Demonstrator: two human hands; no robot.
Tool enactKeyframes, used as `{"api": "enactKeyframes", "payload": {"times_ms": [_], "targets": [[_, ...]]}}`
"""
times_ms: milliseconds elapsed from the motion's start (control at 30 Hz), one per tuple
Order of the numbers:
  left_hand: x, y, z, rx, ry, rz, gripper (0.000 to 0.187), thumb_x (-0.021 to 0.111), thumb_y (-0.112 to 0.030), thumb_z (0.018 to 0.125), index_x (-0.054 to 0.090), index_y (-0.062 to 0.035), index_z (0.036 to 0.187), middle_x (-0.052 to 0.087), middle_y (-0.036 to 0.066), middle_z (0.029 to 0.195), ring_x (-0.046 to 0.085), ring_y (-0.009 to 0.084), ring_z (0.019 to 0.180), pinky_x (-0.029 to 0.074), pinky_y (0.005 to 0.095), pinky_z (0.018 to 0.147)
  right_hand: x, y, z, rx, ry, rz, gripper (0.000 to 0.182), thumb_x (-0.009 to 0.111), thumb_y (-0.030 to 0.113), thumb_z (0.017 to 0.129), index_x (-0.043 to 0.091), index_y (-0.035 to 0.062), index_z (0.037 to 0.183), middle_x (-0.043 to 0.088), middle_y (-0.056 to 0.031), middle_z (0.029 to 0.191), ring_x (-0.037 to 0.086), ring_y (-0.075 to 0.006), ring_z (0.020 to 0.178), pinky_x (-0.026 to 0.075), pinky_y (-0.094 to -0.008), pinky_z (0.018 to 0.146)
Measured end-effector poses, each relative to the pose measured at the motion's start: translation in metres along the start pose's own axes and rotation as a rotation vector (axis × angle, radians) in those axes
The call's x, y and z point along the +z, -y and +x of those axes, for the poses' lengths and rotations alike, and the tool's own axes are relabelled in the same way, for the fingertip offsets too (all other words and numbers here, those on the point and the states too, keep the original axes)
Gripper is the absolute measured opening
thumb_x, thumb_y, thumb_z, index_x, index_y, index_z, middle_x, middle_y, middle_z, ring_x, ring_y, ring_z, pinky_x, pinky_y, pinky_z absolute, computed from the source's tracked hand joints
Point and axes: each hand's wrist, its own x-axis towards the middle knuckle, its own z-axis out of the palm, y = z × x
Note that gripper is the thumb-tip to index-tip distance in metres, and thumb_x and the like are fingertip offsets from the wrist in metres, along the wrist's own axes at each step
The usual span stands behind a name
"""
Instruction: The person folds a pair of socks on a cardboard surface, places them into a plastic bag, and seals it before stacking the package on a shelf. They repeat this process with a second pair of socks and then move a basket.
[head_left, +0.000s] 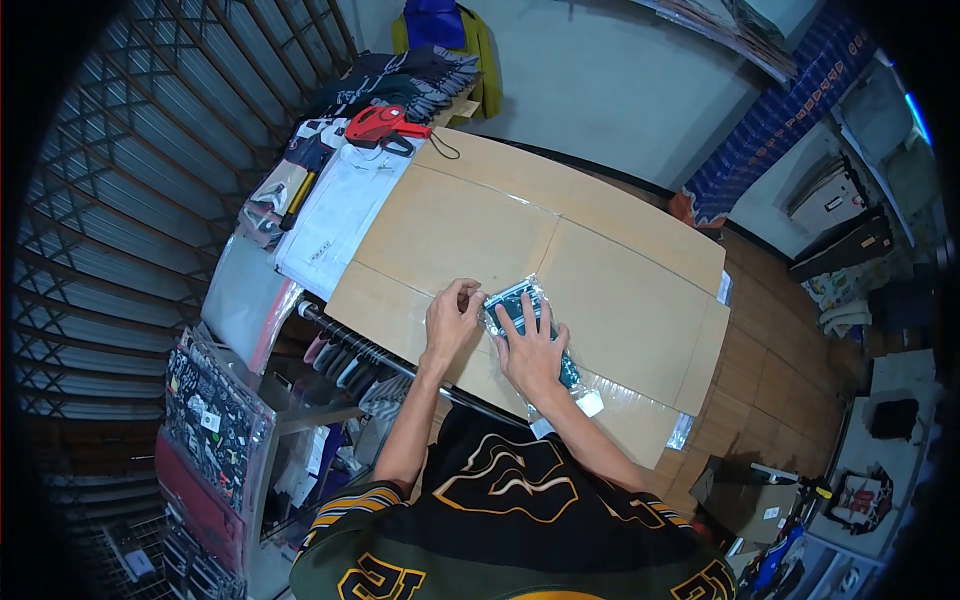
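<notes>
A folded dark green patterned cloth in a clear plastic bag (514, 293) lies on the cardboard, slightly tilted. My right hand (535, 352) rests flat on top of it with the fingers spread, covering its middle. At the bag's upper left corner is my left hand (452, 318), its fingers curled and the thumb and fingertips pinched together. What sits between those fingertips, if anything, is too small to make out. Near my right wrist a small white tag (590, 404) shows beside the bag.
Flat cardboard (640, 290) covers the table. At its far left lie a red label gun (380, 127), a yellow and black cutter (299, 200) and white plastic packages (340, 215). Dark folded clothes (390, 80) are piled behind. A clothes rail (370, 345) runs under the near edge.
</notes>
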Motion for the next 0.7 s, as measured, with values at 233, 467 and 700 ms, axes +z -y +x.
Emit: {"api": "enactKeyframes", "payload": {"times_ms": [233, 467, 700], "targets": [[-0.003, -0.009, 0.009, 0.042, 0.132, 0.037, 0.029, 0.064, -0.023, 0.102, 0.077, 0.0011, 0.112, 0.08, 0.021, 0.097, 0.078, 0.0338, 0.092, 0.06, 0.0409, 0.087, -0.001, 0.0, 0.0, -0.012, -0.008, 0.014, 0.057, 0.069, 0.038, 0.098, 0.059, 0.0276, 0.153, 0.041, -0.0176, 0.166, 0.033, -0.0451, 0.153, 0.033, -0.0748, 0.109], [-0.006, -0.005, 0.026, 0.02, 0.287, 0.156, 0.035, 0.068, -0.027, 0.103, 0.078, 0.0045, 0.113, 0.08, 0.02, 0.098, 0.078, 0.0278, 0.089, 0.06, 0.039, 0.082, -0.003, -0.003, -0.001, -0.032, -0.033, 0.03, 0.061, 0.069, 0.038, 0.099, 0.054, 0.0253, 0.157, 0.043, -0.0193, 0.165, 0.034, -0.0453, 0.153, 0.034, -0.0715, 0.109], [-0.013, 0.004, 0.016, -0.057, 0.439, 0.058, 0.036, 0.079, -0.029, 0.099, 0.079, 0.0045, 0.112, 0.079, 0.015, 0.091, 0.073, 0.0172, 0.082, 0.058, 0.0343, 0.075, -0.012, -0.008, -0.009, -0.095, -0.135, 0.335, 0.09, 0.077, 0.035, 0.092, 0.034, 0.0052, 0.165, 0.043, -0.0243, 0.164, 0.041, -0.0449, 0.15, 0.034, -0.0645, 0.117]]}}
